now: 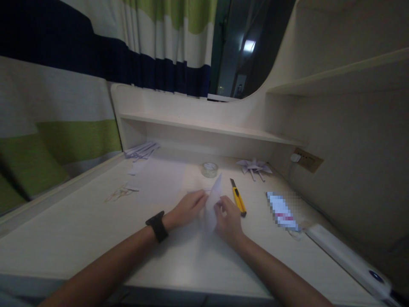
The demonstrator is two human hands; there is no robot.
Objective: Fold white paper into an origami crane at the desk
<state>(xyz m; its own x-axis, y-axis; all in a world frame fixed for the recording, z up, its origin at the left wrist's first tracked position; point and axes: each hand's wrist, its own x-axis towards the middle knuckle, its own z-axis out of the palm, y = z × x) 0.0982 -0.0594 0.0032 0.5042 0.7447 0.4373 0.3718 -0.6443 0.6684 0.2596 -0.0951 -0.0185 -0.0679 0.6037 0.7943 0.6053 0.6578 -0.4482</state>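
Observation:
A white sheet of paper [211,209] stands on edge between my hands, slightly blurred at its lower part. My left hand [188,208], with a black watch on the wrist, pinches the paper's left side near the top. On the other side, the bent fingers of my right hand [229,219] close on the paper's right edge. A yellow box cutter [238,198] lies just beyond my right hand, its dark tip pointing away. Behind the paper sits a roll of clear tape [209,170].
Flat white paper [162,177] lies at the back left, beside a pile of folded paper strips [142,150] and some rubber bands [119,192]. A folded paper flower [254,166] rests at the back right. A phone [283,212] and a long white device [348,258] occupy the right side.

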